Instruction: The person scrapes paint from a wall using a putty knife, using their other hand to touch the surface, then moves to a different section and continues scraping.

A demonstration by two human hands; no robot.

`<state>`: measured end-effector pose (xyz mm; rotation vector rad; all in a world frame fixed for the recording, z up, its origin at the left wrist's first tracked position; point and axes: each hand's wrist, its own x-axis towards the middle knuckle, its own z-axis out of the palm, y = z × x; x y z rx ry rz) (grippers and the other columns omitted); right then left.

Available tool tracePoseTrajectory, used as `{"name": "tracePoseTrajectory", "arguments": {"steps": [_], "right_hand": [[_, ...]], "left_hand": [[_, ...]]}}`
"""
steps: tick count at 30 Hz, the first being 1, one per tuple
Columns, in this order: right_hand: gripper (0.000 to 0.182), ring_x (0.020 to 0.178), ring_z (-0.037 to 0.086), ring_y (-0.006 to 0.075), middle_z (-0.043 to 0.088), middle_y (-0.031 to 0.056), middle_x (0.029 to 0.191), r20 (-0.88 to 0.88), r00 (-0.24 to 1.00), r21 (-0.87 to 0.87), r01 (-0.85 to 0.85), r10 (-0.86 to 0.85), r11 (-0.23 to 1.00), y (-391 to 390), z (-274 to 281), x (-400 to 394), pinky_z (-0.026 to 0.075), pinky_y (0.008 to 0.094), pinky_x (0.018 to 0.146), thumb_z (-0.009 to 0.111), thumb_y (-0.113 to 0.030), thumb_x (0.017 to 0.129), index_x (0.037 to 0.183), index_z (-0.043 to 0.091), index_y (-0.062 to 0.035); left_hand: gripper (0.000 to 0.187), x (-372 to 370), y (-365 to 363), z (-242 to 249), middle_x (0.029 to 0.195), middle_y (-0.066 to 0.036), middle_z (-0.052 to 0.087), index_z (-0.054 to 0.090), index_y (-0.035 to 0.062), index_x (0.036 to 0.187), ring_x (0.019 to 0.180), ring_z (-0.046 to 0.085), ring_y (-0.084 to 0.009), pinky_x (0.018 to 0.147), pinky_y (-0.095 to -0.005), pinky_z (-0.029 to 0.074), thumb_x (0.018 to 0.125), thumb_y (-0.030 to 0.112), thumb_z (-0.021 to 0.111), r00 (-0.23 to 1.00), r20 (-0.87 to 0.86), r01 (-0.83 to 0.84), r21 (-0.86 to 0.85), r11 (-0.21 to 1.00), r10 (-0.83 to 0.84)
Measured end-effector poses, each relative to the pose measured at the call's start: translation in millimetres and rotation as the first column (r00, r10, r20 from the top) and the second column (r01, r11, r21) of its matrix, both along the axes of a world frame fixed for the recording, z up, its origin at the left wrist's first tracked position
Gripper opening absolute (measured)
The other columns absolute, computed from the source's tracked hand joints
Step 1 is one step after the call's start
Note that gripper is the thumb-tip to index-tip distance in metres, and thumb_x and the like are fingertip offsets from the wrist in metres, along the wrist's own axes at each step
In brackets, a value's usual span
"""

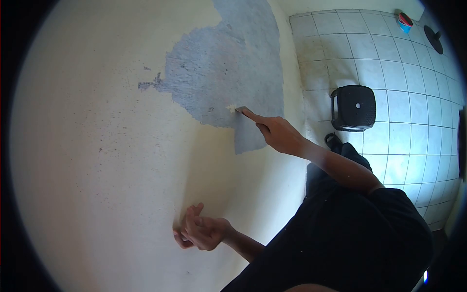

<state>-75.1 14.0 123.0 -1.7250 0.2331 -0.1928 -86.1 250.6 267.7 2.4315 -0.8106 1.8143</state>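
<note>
My right hand (282, 134) is closed around a slim scraper (239, 110), mostly hidden by the fingers, its tip against the wall. A small cream paint remnant (231, 108) sits at that tip. Around it spreads a bare grey-blue patch (219, 68) with ragged edges, where the cream paint is gone. Lower on the cream wall (121, 185), my left hand (197, 228) rests near or against the surface. Its fingers are loosely bent and apart, holding nothing.
A black plastic stool (356, 107) stands on the tiled floor (396, 131), beside my sandalled foot (333, 141). Farther off are a red and blue container (404, 22) and a dark round object (433, 39). Dark specks and a small chipped spot (151, 83) mark the wall.
</note>
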Motion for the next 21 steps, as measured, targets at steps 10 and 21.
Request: {"name": "tracePoseTrajectory", "arguments": {"steps": [10, 21], "right_hand": [[0.057, 0.060, 0.053, 0.0332, 0.057, 0.0257, 0.074, 0.071, 0.995, 0.086, 0.065, -0.071, 0.994, 29.6, -14.1, -7.6, 0.047, 0.0469, 0.068, 0.049, -0.010, 0.112, 0.166, 0.043, -0.0261], [0.056, 0.060, 0.055, 0.0345, 0.062, 0.0270, 0.077, 0.069, 0.996, 0.049, 0.057, -0.060, 0.997, 21.8, -14.0, -3.7, 0.048, 0.0473, 0.068, 0.050, -0.010, 0.111, 0.164, 0.046, -0.0247]], "left_hand": [[0.023, -1.6, 7.8, -1.4, 0.068, 0.006, 0.073, 0.072, 0.0060, 0.106, 0.070, 0.065, -0.0070, 0.115, -0.0448, 0.037, 0.113, 0.017, 0.053, 0.998, -0.019, 0.060, 0.010, 0.998, -0.060], [0.022, 0.6, 7.0, -2.1, 0.067, 0.008, 0.072, 0.074, 0.0076, 0.106, 0.071, 0.063, -0.0058, 0.113, -0.0436, 0.038, 0.111, 0.014, 0.054, 0.997, 0.003, 0.074, 0.005, 0.997, -0.074]]}}
